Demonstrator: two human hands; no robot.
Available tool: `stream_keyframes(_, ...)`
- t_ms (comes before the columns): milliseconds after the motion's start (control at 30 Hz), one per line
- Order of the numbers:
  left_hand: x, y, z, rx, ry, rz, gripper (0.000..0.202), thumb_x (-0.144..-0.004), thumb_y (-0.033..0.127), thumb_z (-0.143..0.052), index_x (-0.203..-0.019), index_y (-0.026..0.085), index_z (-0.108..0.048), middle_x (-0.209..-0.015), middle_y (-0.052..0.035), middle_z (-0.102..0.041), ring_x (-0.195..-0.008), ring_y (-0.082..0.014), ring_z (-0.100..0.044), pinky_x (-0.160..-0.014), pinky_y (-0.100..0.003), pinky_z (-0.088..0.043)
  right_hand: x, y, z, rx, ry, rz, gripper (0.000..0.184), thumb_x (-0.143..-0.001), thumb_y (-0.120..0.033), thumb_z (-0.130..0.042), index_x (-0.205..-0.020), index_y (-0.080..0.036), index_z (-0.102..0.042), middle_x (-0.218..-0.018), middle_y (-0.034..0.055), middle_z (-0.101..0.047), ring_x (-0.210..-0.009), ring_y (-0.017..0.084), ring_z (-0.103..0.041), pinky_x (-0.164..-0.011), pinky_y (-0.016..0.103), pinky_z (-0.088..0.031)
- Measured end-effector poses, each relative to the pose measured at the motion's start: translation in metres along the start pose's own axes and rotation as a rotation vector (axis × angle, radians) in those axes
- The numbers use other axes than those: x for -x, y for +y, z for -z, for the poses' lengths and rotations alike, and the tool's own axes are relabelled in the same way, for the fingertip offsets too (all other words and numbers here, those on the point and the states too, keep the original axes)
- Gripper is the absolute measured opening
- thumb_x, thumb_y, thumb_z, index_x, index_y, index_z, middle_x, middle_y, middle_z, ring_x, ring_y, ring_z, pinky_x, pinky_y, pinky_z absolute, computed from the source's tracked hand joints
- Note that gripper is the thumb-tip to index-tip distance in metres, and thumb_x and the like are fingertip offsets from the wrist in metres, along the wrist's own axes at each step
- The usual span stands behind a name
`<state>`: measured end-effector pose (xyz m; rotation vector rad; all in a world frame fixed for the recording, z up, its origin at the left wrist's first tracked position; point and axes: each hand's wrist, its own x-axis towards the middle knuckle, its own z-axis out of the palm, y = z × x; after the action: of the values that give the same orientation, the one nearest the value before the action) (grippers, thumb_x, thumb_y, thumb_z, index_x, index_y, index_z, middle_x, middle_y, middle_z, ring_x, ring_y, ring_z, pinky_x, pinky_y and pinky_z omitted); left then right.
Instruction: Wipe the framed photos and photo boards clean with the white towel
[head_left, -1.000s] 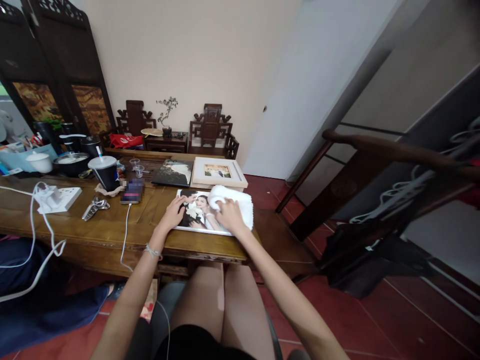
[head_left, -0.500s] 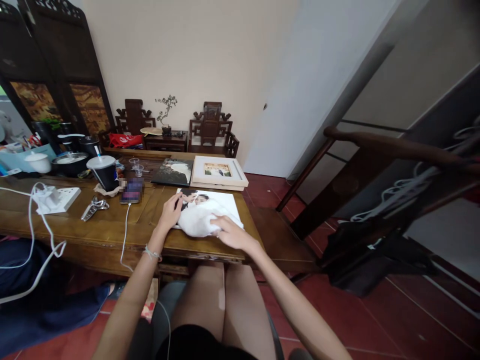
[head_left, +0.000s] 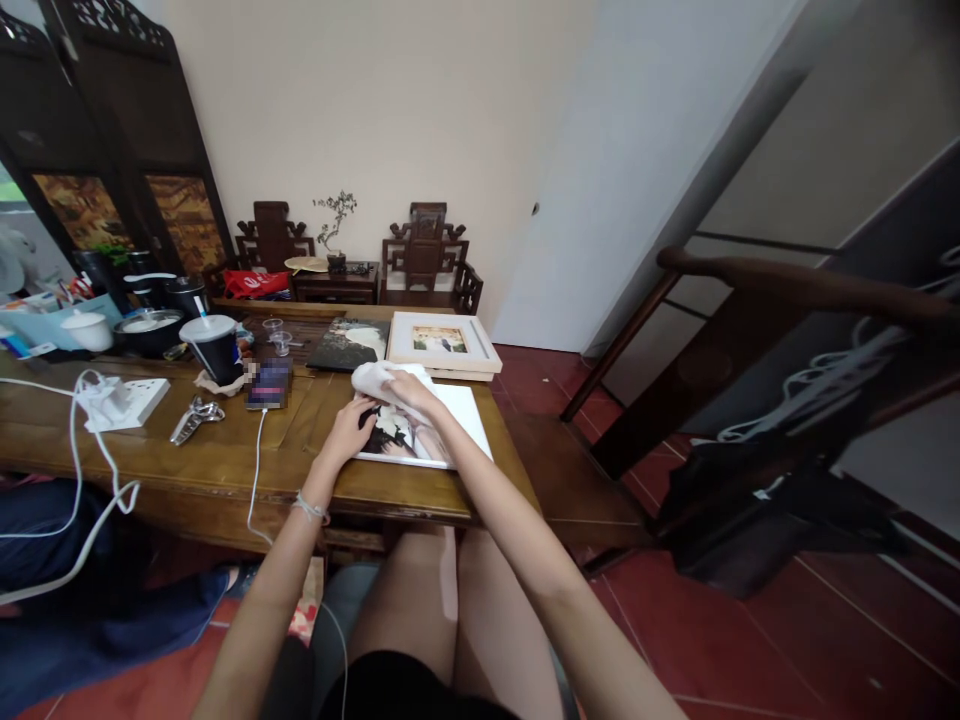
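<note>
Red-tiled floor, pale wall and a brown wooden table (head_left: 300,435) ahead of both hands. Under the hands: white-edged photo panel (head_left: 409,440), flat on the tabletop near its right end. Left hand (head_left: 349,430): palm down, fingers spread over the panel's left edge. Right hand (head_left: 412,392): fingers closed over a bunched white cloth (head_left: 371,377), pressed against the far-left part of the panel; fingertips partly lost in the folds.

Clearances: narrow bare strip of wood between panel and near table edge; another strip to the right of the panel, up to the table end. Bare wood also between left hand and phone (head_left: 268,383). Just beyond the right hand: light-framed picture (head_left: 480,345), overhanging the table's right edge slightly; beside it, dark photo panel (head_left: 349,343).

Markings: white mark on the red bag (head_left: 256,283) beyond the left hand, too small to read; phone screen blurred.

Materials: soft, creased cloth; smooth panel with printed dark clothing and white flowers; glossy worn wood. Left of the left hand: shiny metal object (head_left: 196,418), lidded dark cup (head_left: 214,350) with straw, white plastic power strip (head_left: 139,400). Right of the right hand, beyond the table: curved dark wooden chair (head_left: 720,290).
</note>
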<state>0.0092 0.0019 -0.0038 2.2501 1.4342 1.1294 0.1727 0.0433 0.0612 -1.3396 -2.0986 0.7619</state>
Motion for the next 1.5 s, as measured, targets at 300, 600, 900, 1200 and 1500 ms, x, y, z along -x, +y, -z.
stream_keyframes(300, 0.000, -0.003, -0.002, 0.014, -0.006, 0.014, 0.033, -0.088, 0.016, -0.054, -0.118, 0.015, -0.068, -0.133, -0.0132, -0.062, -0.131, -0.0258, -0.053, -0.114, -0.044, -0.038, 0.031, 0.043, 0.029, 0.048, 0.118, -0.041, 0.030, -0.095, -0.034, -0.054, -0.119, -0.016, -0.061, -0.122, 0.0095, -0.062, -0.105, 0.024, -0.061, -0.089, 0.044, -0.053)
stream_keyframes(600, 0.000, -0.001, -0.003, 0.029, 0.015, 0.014, 0.032, -0.089, 0.017, -0.053, -0.117, 0.016, -0.069, -0.133, -0.0124, -0.062, -0.131, -0.0263, -0.053, -0.114, -0.046, -0.037, 0.121, 0.068, 0.048, 0.266, 0.146, 0.047, 0.025, -0.075, -0.014, -0.046, -0.089, -0.016, -0.067, -0.129, 0.0158, -0.063, -0.134, 0.032, -0.043, -0.114, 0.057, -0.020)
stream_keyframes(900, -0.001, -0.004, -0.005, 0.029, 0.009, 0.004, 0.034, -0.088, 0.017, -0.052, -0.117, 0.018, -0.069, -0.134, -0.0107, -0.062, -0.130, -0.0258, -0.053, -0.114, -0.045, -0.038, 0.187, 0.030, 0.027, 0.392, -0.074, 0.325, 0.025, -0.075, -0.007, -0.046, -0.085, -0.018, -0.066, -0.140, 0.0174, -0.055, -0.141, 0.029, -0.036, -0.117, 0.058, -0.019)
stream_keyframes(1200, 0.002, -0.002, -0.001, 0.001, -0.001, -0.012, 0.033, -0.089, 0.017, -0.052, -0.117, 0.018, -0.069, -0.134, -0.0113, -0.062, -0.129, -0.0256, -0.054, -0.113, -0.045, -0.039, 0.084, 0.050, 0.035, 0.569, -0.044, 0.122, 0.039, -0.084, -0.013, -0.046, -0.119, -0.010, -0.064, -0.157, 0.0189, -0.031, -0.147, 0.040, -0.016, -0.107, 0.076, -0.013)
stream_keyframes(1500, 0.000, -0.002, -0.004, 0.030, 0.000, -0.018, 0.035, -0.089, 0.016, -0.050, -0.119, 0.019, -0.068, -0.135, -0.0096, -0.061, -0.132, -0.0247, -0.052, -0.115, -0.044, -0.037, 0.173, 0.014, 0.009, 0.513, -0.111, 0.330, 0.027, -0.080, -0.015, -0.050, -0.094, -0.018, -0.073, -0.153, 0.0085, -0.040, -0.147, 0.035, -0.020, -0.114, 0.068, -0.011)
